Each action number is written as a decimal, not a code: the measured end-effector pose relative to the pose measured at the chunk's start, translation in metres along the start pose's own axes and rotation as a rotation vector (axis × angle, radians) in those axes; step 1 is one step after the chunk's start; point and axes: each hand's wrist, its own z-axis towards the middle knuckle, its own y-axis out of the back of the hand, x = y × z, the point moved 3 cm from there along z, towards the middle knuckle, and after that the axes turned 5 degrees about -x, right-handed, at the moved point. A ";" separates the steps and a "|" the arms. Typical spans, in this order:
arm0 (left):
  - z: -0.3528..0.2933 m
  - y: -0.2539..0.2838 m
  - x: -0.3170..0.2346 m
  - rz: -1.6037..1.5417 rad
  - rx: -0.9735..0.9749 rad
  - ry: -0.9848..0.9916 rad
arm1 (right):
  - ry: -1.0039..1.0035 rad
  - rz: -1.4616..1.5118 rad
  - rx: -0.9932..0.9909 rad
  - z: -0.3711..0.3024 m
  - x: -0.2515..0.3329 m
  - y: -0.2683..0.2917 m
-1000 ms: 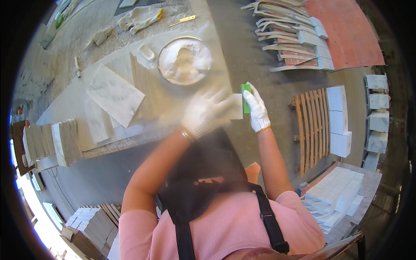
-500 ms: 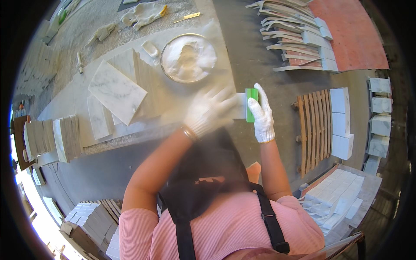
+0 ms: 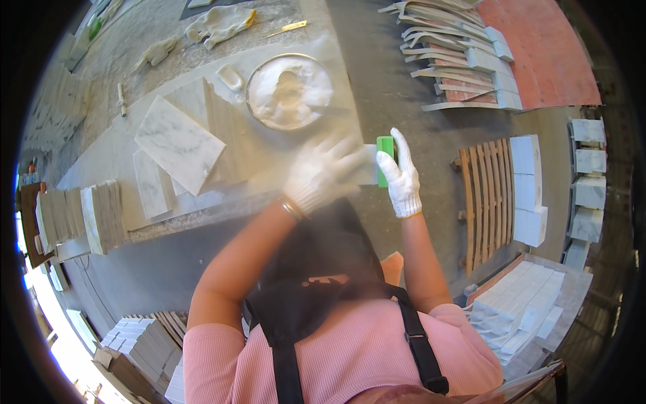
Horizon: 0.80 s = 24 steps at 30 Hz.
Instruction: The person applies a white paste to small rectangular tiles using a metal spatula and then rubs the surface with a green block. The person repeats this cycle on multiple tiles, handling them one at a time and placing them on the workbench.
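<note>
My right hand (image 3: 404,183), in a white knit glove, grips a green block (image 3: 385,145), with the thumb on its near face and the fingers upright behind it. The block meets the right end of a pale flat piece (image 3: 368,165) that sticks out past the table edge; its kind is unclear. Over the piece's left part my gloved left hand (image 3: 324,168) lies palm down, fingers stretched and spread, blurred by motion. Beyond it a round dish (image 3: 249,108) holds white powder (image 3: 316,84). To the left, a grey-veined marble tile (image 3: 180,145) rests aslant on other tiles.
The dusty worktable (image 3: 269,158) carries tile stacks (image 3: 101,215), a white oblong piece (image 3: 229,77), spare gloves (image 3: 219,25) and a yellow cutter (image 3: 286,29). On the right stand a wooden pallet (image 3: 486,202), white blocks (image 3: 528,175) and a red board (image 3: 545,54) with strips.
The green block and my right hand have shifted slightly left and up, and the hand has tilted a little. My left hand stays over the pale piece.
</note>
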 end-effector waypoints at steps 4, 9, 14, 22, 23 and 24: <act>0.002 0.001 0.000 0.022 -0.003 -0.037 | -0.127 0.139 0.029 0.003 0.003 -0.001; 0.001 -0.002 0.001 0.005 0.000 -0.016 | -0.044 0.029 0.016 -0.014 0.007 0.004; 0.003 0.000 0.001 0.011 0.017 -0.054 | -0.092 -0.073 0.026 0.016 -0.027 0.011; 0.021 0.006 0.002 0.089 0.105 -0.391 | -0.255 0.773 0.130 0.001 -0.048 0.033; 0.021 0.006 0.001 0.084 0.094 -0.397 | -0.271 0.825 0.165 -0.003 -0.045 0.033; 0.020 0.007 0.000 0.080 0.079 -0.404 | -0.271 0.893 0.208 -0.005 -0.041 0.032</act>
